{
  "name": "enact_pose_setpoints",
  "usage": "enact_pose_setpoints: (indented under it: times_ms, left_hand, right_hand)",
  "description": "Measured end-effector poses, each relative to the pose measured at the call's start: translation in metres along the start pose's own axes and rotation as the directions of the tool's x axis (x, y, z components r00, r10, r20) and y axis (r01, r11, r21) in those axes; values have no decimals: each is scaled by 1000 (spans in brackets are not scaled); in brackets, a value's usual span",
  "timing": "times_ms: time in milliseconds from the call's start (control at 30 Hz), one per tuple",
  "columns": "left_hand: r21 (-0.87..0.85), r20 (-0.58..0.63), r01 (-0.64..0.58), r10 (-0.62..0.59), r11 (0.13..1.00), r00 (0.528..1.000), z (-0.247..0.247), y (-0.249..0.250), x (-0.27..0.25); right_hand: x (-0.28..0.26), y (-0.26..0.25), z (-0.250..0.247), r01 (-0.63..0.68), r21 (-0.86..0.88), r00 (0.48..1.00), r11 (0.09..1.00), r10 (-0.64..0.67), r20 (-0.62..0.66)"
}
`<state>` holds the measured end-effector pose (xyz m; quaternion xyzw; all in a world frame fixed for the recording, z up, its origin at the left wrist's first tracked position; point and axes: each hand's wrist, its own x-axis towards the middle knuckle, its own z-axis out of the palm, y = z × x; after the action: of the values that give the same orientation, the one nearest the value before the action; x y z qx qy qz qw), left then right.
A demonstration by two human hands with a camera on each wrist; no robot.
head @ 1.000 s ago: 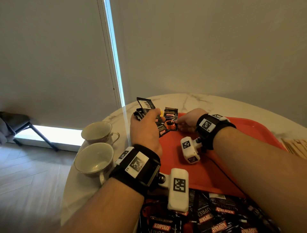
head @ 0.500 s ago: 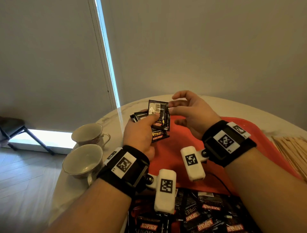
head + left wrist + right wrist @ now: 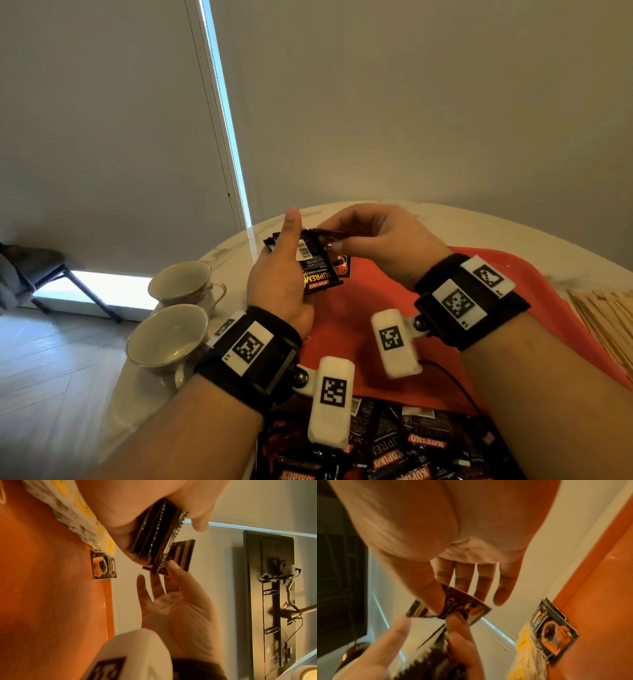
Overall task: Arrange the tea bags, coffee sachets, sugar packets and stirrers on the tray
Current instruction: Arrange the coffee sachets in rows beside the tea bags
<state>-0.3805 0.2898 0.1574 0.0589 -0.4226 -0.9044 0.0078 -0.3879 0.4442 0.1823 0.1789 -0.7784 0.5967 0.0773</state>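
Note:
My left hand (image 3: 291,263) grips a stack of black coffee sachets (image 3: 317,270) above the far left corner of the red tray (image 3: 376,308). My right hand (image 3: 330,238) pinches the top sachet (image 3: 465,607) of that stack between thumb and fingers. In the left wrist view the pinched sachet (image 3: 181,554) stands partly out from the stack (image 3: 154,534). One coffee sachet (image 3: 103,566) lies face up on the tray's corner, next to white tea bags with yellow tags (image 3: 82,513). That lying sachet (image 3: 553,632) also shows in the right wrist view.
Two empty teacups (image 3: 181,284) (image 3: 168,335) stand on the marble table left of the tray. A loose pile of coffee sachets (image 3: 394,452) lies at the near edge. Wooden stirrers (image 3: 609,315) lie right of the tray.
My right hand left a sachet on the tray, rose to the stack in my left hand and now pinches its top sachet. The left hand lifted a little.

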Motion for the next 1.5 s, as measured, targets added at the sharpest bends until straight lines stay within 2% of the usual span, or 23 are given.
enact_pose_setpoints:
  times_ms: [133, 300, 467, 567, 733, 833, 900, 1000, 1167, 1333, 1500]
  left_hand:
    - [73, 2, -75, 75, 995, 997, -3, -2, 1]
    - [194, 60, -146, 137, 970, 989, -9, -8, 6]
    - [171, 121, -120, 100, 978, 988, -7, -8, 3]
    - [165, 146, -113, 90, 980, 985, -5, -7, -1]
    - [173, 62, -167, 159, 971, 985, -7, -4, 5]
    - [173, 20, -171, 171, 970, 985, -8, -5, 8]
    - [131, -42, -159, 166, 979, 985, -7, -5, 8]
    - [67, -103, -124, 131, 990, 986, -6, -2, 9]
    - [25, -135, -72, 74, 997, 988, -6, -1, 10]
    - [9, -132, -59, 59, 998, 990, -6, 0, 9]
    - [47, -139, -73, 79, 996, 987, -5, 0, 7]
  right_hand:
    - [4, 7, -2, -56, 166, 979, 985, 87, -185]
    - [0, -3, 2, -132, 328, 967, 935, 194, -163]
    - [-1, -10, 4, -193, 453, 924, 870, 317, -214]
    - [0, -11, 5, -198, 454, 913, 869, 332, -238]
    - [-4, -10, 5, -209, 317, 950, 925, 268, -157]
    - [-2, -3, 2, -222, 302, 948, 927, 278, -156]
    - [1, 4, 0, -231, 332, 922, 915, 315, -227]
    - [3, 25, -3, -350, 347, 830, 870, 459, -315]
    - [10, 53, -2, -600, 285, 703, 748, 663, -259]
    - [24, 54, 0, -682, 157, 673, 714, 697, -247]
    - [35, 55, 5, -706, 74, 663, 704, 695, -279]
